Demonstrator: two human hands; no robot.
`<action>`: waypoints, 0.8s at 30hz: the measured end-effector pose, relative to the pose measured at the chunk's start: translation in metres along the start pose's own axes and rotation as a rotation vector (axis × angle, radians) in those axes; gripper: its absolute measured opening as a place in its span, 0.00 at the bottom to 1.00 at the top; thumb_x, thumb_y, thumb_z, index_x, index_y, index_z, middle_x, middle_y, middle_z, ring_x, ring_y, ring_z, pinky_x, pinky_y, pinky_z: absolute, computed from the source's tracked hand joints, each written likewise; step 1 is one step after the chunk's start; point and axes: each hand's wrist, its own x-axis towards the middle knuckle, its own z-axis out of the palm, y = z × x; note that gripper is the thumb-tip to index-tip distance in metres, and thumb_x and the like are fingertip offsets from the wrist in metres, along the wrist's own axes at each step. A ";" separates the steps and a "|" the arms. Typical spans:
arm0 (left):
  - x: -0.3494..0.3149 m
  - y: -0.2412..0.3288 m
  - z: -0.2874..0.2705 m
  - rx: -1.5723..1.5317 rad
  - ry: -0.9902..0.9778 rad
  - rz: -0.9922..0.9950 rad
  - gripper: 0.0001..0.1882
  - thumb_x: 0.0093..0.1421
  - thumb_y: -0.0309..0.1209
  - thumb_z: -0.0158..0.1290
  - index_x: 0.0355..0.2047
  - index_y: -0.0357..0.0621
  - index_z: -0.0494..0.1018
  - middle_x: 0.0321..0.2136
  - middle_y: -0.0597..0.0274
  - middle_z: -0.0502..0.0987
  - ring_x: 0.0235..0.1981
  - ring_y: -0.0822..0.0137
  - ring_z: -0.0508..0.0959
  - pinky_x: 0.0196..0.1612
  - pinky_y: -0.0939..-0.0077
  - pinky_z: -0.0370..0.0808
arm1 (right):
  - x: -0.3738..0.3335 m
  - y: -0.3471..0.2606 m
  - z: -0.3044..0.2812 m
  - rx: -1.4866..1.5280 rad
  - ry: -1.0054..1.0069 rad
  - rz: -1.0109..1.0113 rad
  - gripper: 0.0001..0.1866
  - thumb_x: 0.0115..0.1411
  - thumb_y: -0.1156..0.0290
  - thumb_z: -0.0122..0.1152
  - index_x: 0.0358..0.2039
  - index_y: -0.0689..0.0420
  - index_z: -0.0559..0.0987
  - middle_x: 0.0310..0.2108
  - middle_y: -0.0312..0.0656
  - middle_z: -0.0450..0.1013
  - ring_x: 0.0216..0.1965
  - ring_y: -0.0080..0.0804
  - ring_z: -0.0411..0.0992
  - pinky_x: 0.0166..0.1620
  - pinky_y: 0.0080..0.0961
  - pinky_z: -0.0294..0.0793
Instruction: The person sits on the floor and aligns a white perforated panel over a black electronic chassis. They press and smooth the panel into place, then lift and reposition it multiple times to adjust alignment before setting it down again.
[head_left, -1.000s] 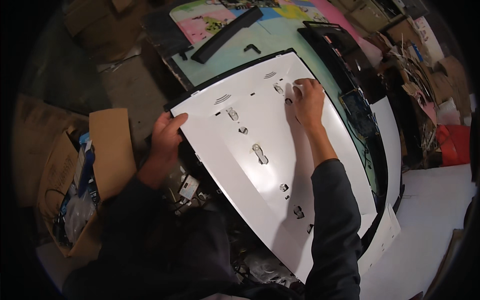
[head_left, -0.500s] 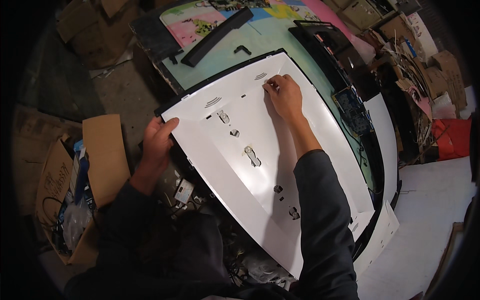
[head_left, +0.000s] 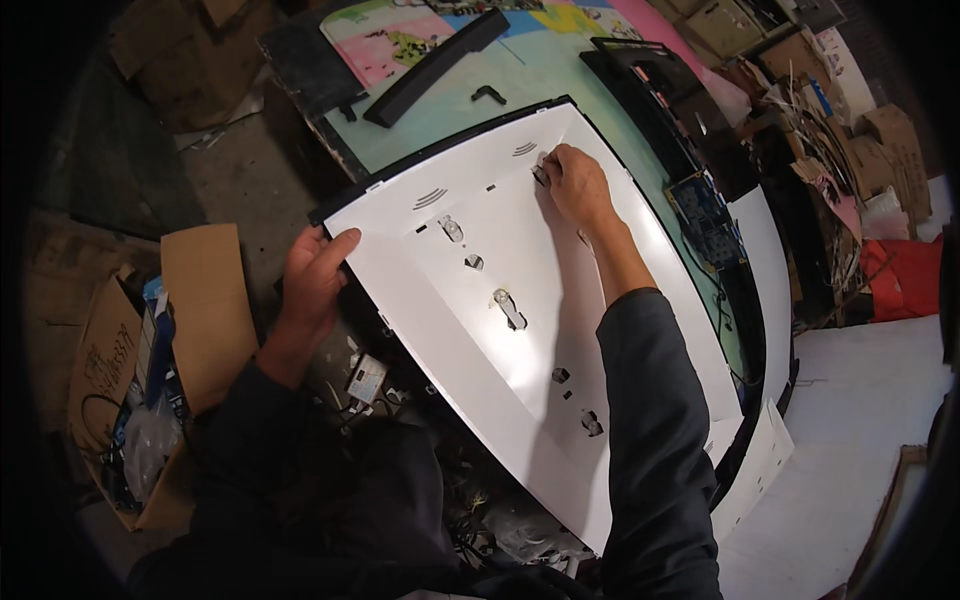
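A large white reflector sheet [head_left: 450, 320] lies in a black-edged display tray [head_left: 435, 157] that slants across the middle. Small cutouts in the sheet show lens-capped LEDs [head_left: 510, 310] and dark gaps. At the tray's near-left corner, my left hand [head_left: 318, 270] is closed over the edge, thumb on top of the white sheet. Toward the far end, my right hand [head_left: 580, 185] has its fingers drawn together at a cutout in the sheet. What its fingertips hold, if anything, is hidden. My right forearm casts a shadow along the sheet.
Under the tray is a table with a coloured cover [head_left: 390, 135], bearing a black bar [head_left: 440, 70] and a small black bracket [head_left: 488, 95]. A green circuit board [head_left: 705, 220] lies right of the tray. An open cardboard box [head_left: 210, 315] stands left; scrap cardboard [head_left: 895, 150] is piled right.
My right hand has shifted slightly to the right, its fingers uncovering more of the cutout. My left hand keeps its grip on the corner.
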 end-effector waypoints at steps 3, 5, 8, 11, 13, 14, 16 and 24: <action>0.000 -0.001 -0.002 -0.002 0.002 0.006 0.15 0.66 0.27 0.54 0.51 0.36 0.70 0.44 0.56 0.80 0.42 0.68 0.82 0.45 0.75 0.80 | 0.008 -0.004 -0.010 -0.063 -0.110 -0.021 0.07 0.59 0.73 0.60 0.33 0.62 0.82 0.29 0.52 0.79 0.33 0.52 0.78 0.39 0.42 0.78; 0.001 -0.003 -0.006 0.004 -0.001 0.011 0.15 0.66 0.27 0.54 0.51 0.36 0.70 0.44 0.56 0.80 0.42 0.68 0.82 0.45 0.75 0.80 | 0.011 -0.014 -0.017 -0.008 -0.166 0.080 0.07 0.58 0.73 0.60 0.33 0.62 0.83 0.28 0.51 0.80 0.30 0.49 0.79 0.38 0.39 0.79; 0.000 0.000 -0.001 0.005 0.009 0.010 0.15 0.66 0.27 0.54 0.51 0.36 0.70 0.44 0.56 0.81 0.41 0.69 0.82 0.44 0.76 0.80 | 0.008 -0.017 -0.018 0.200 -0.162 0.309 0.08 0.57 0.73 0.60 0.33 0.60 0.84 0.27 0.50 0.80 0.26 0.42 0.79 0.36 0.35 0.79; 0.000 0.000 -0.001 -0.011 -0.004 0.008 0.15 0.66 0.27 0.55 0.51 0.36 0.70 0.44 0.56 0.81 0.42 0.69 0.82 0.45 0.75 0.80 | 0.001 -0.011 -0.012 0.319 -0.099 0.394 0.08 0.57 0.73 0.60 0.34 0.60 0.85 0.27 0.48 0.81 0.25 0.39 0.79 0.35 0.33 0.79; 0.000 0.002 -0.001 0.006 -0.010 0.001 0.15 0.66 0.27 0.55 0.51 0.36 0.70 0.44 0.56 0.80 0.42 0.69 0.82 0.45 0.75 0.80 | -0.002 -0.013 -0.010 0.365 -0.082 0.450 0.08 0.58 0.73 0.60 0.34 0.59 0.85 0.29 0.48 0.81 0.29 0.40 0.79 0.37 0.32 0.79; 0.000 0.002 -0.002 0.013 -0.013 -0.002 0.15 0.66 0.27 0.55 0.52 0.36 0.70 0.45 0.56 0.80 0.42 0.69 0.82 0.45 0.75 0.80 | -0.002 -0.014 -0.010 0.291 -0.087 0.399 0.08 0.58 0.73 0.60 0.34 0.59 0.85 0.30 0.48 0.81 0.31 0.41 0.79 0.38 0.33 0.79; 0.001 0.000 -0.005 0.020 -0.002 -0.010 0.16 0.66 0.27 0.55 0.52 0.36 0.70 0.45 0.56 0.80 0.42 0.69 0.82 0.45 0.74 0.80 | -0.003 -0.014 -0.011 0.144 -0.096 0.296 0.07 0.58 0.74 0.59 0.34 0.59 0.83 0.34 0.47 0.81 0.35 0.44 0.79 0.40 0.34 0.78; 0.002 0.000 -0.004 0.023 -0.010 0.002 0.16 0.67 0.26 0.54 0.53 0.36 0.69 0.47 0.55 0.80 0.45 0.67 0.82 0.49 0.72 0.80 | 0.005 -0.016 -0.020 -0.345 -0.201 -0.247 0.09 0.57 0.79 0.56 0.39 0.58 0.76 0.37 0.49 0.78 0.40 0.52 0.78 0.43 0.41 0.78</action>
